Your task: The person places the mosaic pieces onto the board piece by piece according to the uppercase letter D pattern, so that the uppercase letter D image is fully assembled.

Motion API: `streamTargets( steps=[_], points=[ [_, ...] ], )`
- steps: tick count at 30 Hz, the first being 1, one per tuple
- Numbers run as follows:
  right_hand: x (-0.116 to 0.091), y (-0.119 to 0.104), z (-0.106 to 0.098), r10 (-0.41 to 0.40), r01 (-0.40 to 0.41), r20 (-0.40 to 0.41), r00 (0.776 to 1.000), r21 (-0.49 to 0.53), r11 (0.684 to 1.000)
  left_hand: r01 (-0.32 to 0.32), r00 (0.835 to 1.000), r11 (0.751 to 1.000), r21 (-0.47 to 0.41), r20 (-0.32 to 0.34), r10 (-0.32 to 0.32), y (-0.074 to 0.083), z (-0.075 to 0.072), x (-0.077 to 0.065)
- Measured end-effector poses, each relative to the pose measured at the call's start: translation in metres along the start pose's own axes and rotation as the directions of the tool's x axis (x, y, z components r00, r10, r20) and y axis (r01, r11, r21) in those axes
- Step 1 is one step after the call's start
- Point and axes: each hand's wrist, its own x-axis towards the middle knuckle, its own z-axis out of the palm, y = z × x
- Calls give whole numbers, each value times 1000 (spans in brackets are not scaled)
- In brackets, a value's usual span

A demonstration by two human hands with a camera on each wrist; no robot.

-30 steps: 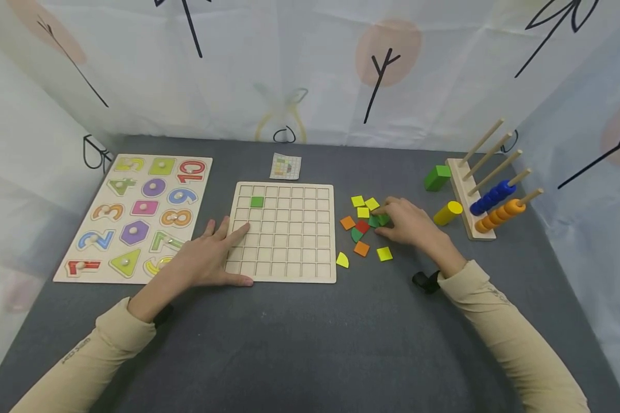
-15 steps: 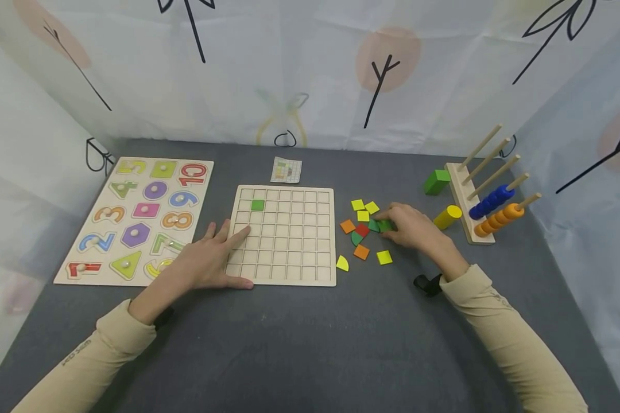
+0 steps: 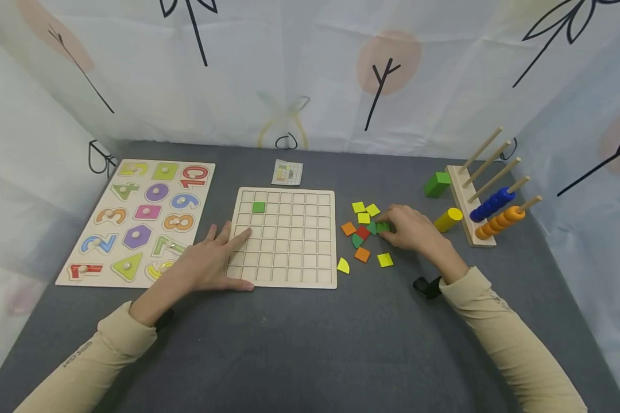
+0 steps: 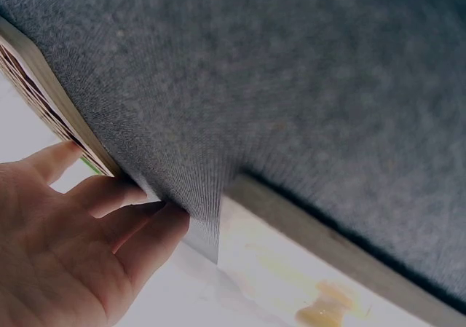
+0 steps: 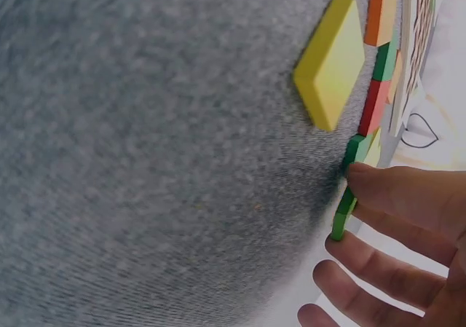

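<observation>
A pale wooden grid board (image 3: 294, 241) lies in the middle of the table, with one green square tile (image 3: 258, 207) in an upper-left cell. My left hand (image 3: 206, 264) rests at the board's left edge, fingers spread, index finger over the grid and thumb along the near edge. To the right of the board, my right hand (image 3: 408, 229) pinches a green tile (image 3: 383, 228) between thumb and index finger. In the right wrist view, the thumb (image 5: 364, 181) covers part of that tile. Beside it lie a dark green piece (image 3: 372, 228) and a red tile (image 3: 363, 232).
Loose yellow tiles (image 3: 363, 218), orange tiles (image 3: 362, 254) and a yellow quarter-round piece (image 3: 343, 265) lie nearby. A number puzzle board (image 3: 134, 223) sits left, a small pattern card (image 3: 287, 172) behind the grid. At right stand a peg stand (image 3: 470, 206), a green block (image 3: 437, 184) and a yellow cylinder (image 3: 448, 219).
The head view has tilted slightly, so everything sits a little lower in it. My right hand stays at the green tile, its fingertips shifting only slightly. The left hand keeps its place.
</observation>
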Motion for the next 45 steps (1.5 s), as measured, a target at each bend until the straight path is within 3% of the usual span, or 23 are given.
streamTargets(
  steps=[8, 17, 32, 45],
  points=[
    [1, -6, -1, -24, 25, -63, 998, 8, 1000, 1, 1000, 1000, -2, 3, -1, 0, 1, 0],
    [13, -24, -2, -4, 4, -47, 999, -7, 1000, 5, 1000, 1000, 2, 2, -5, 1, 0, -1],
    [29, -60, -4, -90, 95, -90, 992, 53, 994, 4, 1000, 1000, 5, 7, -4, 1, 0, 0],
    [60, -98, -2, -167, 171, -137, 976, 20, 985, 6, 1000, 1000, -5, 4, -6, 1, 0, 0]
  ],
)
